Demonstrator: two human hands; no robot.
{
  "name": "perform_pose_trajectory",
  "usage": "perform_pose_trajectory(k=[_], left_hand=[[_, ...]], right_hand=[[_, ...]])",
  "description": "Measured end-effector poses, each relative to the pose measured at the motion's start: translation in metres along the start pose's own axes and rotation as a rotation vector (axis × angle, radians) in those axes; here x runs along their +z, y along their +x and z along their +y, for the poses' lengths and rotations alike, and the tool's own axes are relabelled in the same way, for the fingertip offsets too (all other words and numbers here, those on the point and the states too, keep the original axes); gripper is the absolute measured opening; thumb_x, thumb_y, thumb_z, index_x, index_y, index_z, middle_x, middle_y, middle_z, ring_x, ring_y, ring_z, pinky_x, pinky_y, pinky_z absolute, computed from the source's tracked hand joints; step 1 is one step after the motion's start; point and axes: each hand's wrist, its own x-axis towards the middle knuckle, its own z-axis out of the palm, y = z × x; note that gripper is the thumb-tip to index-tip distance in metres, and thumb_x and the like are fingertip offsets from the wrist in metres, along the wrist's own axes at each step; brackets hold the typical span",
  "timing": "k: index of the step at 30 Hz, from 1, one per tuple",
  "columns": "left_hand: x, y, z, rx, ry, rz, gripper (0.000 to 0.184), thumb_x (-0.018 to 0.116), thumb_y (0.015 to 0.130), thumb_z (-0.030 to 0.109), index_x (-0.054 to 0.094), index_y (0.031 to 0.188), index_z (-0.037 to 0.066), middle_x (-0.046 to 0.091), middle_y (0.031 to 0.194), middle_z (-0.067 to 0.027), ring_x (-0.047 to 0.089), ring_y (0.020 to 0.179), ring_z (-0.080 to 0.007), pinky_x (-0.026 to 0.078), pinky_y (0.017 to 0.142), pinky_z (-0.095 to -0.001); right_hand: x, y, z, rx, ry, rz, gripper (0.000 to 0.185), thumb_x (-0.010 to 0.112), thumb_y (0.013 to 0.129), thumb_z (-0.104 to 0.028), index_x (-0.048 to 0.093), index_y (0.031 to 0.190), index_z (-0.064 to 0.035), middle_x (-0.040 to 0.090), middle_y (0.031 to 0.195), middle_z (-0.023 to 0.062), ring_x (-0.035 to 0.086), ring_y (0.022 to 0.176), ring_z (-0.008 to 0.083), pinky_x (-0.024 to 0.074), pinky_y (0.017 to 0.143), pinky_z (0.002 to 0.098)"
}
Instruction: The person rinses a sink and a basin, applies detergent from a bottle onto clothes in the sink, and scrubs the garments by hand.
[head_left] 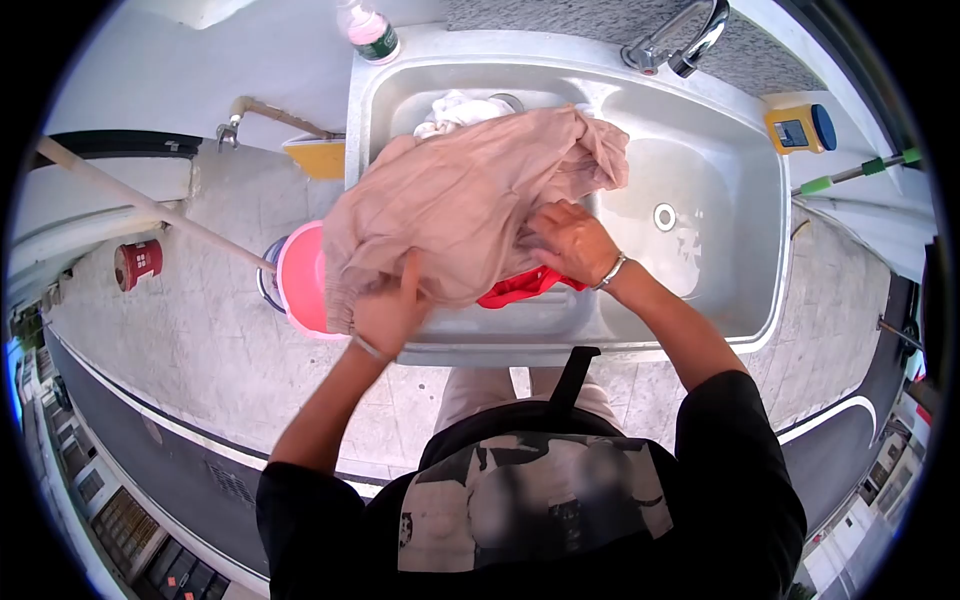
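Observation:
A large dusty-pink garment [450,205] with a gathered cuff lies spread over the left basin, partly hanging over the sink's left rim. At its lower left, my left hand [390,312] is closed on the cloth near the cuff; it is slightly blurred and one finger points up. My right hand [575,240] has its fingers bent and closed on the garment's lower right edge. Just below that hand, a red cloth [525,288] shows from under the garment. White cloth [468,110] lies behind it at the back of the basin.
The white double sink [745,215] has a chrome faucet [680,45] at the back. A pink-topped bottle [370,35] stands on the back left corner, a yellow blue-capped container [800,130] at the right. A pink bucket [303,278] and a red tub [138,264] are on the left.

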Motion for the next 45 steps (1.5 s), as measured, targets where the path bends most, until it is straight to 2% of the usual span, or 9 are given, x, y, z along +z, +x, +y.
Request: perform_pose_trajectory(k=[4,8,17,22,26,30,37,39,45], left_hand=[[-0.027,0.051,-0.031,-0.039,-0.549,0.126,0.009,0.062,0.077,0.013,0.064,0.083,0.007,0.057,0.058,-0.0104,0.055,0.047,-0.0209,0.044,0.045,-0.036],[-0.099,0.097,-0.069,-0.529,-1.195,-0.035,0.012,0.054,0.089,0.011,0.062,0.083,0.003,0.052,0.058,0.0011,0.045,0.042,-0.0059,0.038,0.038,-0.022],[-0.12,0.122,-0.089,-0.536,-1.275,0.014,0.016,0.063,0.086,0.016,0.062,0.077,0.003,0.049,0.054,0.0007,0.043,0.042,-0.0075,0.035,0.039,-0.0236],[-0.138,0.122,-0.09,-0.533,-1.297,0.036,0.016,0.064,0.086,0.017,0.062,0.077,0.004,0.049,0.054,0.0011,0.044,0.042,-0.007,0.035,0.039,-0.0229],[-0.161,0.125,-0.088,-0.492,-1.265,0.065,0.014,0.062,0.087,0.016,0.063,0.083,0.003,0.051,0.06,0.0006,0.043,0.041,-0.007,0.037,0.039,-0.0225],[-0.185,0.128,-0.095,-0.466,-1.221,0.14,0.013,0.061,0.088,0.016,0.063,0.085,0.003,0.054,0.065,0.0002,0.043,0.042,-0.0067,0.038,0.039,-0.022],[-0.202,0.127,-0.085,-0.44,-1.131,0.193,0.015,0.063,0.088,0.019,0.063,0.083,0.005,0.051,0.061,0.0014,0.042,0.042,-0.0058,0.037,0.04,-0.0205],[-0.204,0.127,-0.082,-0.474,-1.067,0.217,0.015,0.063,0.087,0.02,0.063,0.083,0.006,0.049,0.057,0.0022,0.042,0.041,-0.0058,0.036,0.039,-0.0208],[-0.146,0.14,-0.074,-0.512,-1.218,0.297,0.012,0.061,0.084,0.017,0.064,0.087,0.006,0.049,0.055,0.0016,0.042,0.041,-0.0079,0.037,0.038,-0.0246]], right_hand=[[0.012,0.007,-0.011,-0.021,0.01,-0.111,0.043,0.072,0.069,-0.024,0.058,0.105,-0.005,0.054,0.11,0.0083,0.051,0.105,0.0296,0.0411,0.09,0.0406],[0.029,0.006,-0.013,-0.011,-0.064,-0.023,0.044,0.072,0.068,-0.026,0.06,0.105,-0.0069,0.054,0.112,0.0063,0.05,0.107,0.0284,0.04,0.092,0.0408],[0.002,0.025,-0.007,0.06,0.033,0.07,0.007,0.06,0.079,-0.01,0.059,0.08,-0.004,0.06,0.083,0.0106,0.059,0.079,0.0314,0.0482,0.071,0.0397],[0.021,0.024,-0.034,-0.083,0.041,0.055,0.029,0.068,0.074,-0.03,0.061,0.091,-0.0075,0.058,0.089,0.0117,0.057,0.086,0.0315,0.0465,0.078,0.0423],[0.057,0.032,-0.049,-0.182,-0.186,0.128,0.014,0.062,0.076,-0.022,0.061,0.077,-0.0079,0.058,0.081,0.0097,0.058,0.079,0.0281,0.0467,0.072,0.0394],[0.025,0.039,-0.033,-0.111,0.245,0.175,0.009,0.064,0.074,-0.012,0.062,0.072,-0.0032,0.057,0.072,0.0123,0.059,0.072,0.0235,0.0482,0.068,0.0355],[-0.108,0.025,-0.037,0.288,1.219,0.129,0.016,0.056,0.08,-0.01,0.065,0.085,0.0023,0.064,0.093,0.0099,0.059,0.087,0.0155,0.0476,0.076,0.0277],[-0.129,0.024,-0.044,0.222,1.415,0.418,0.021,0.053,0.078,-0.016,0.059,0.079,0.0037,0.061,0.086,0.0117,0.057,0.08,0.0172,0.046,0.072,0.0284],[-0.207,0.012,-0.079,-0.122,1.407,0.375,0.033,0.046,0.08,-0.032,0.036,0.059,-0.0095,0.043,0.062,0.0069,0.04,0.061,0.0196,0.0396,0.065,0.0366]])
